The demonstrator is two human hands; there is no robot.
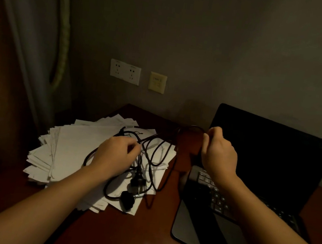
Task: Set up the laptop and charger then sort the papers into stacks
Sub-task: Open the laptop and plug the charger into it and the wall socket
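The black charger cable (157, 165) lies in tangled loops over the scattered papers (69, 150) on the left of the bench (120, 230), its plug (137, 182) resting near the pile's near edge. The left grip (115, 154) pinches a strand above the sheets. The right grip (219, 150), raised, is curled round another length beside the open laptop (264, 157), whose screen is dark, on the right. Wall sockets (125, 72) sit on the far wall.

There is one laptop (275, 154), one tabletop (120, 230), one charger cord (137, 178) and one heap of papers (74, 147), its sheets too many to count. Two hands: left hand (116, 155), right hand (220, 153). Two wall plates: one white socket plate (125, 71), one yellowish plate (157, 82).
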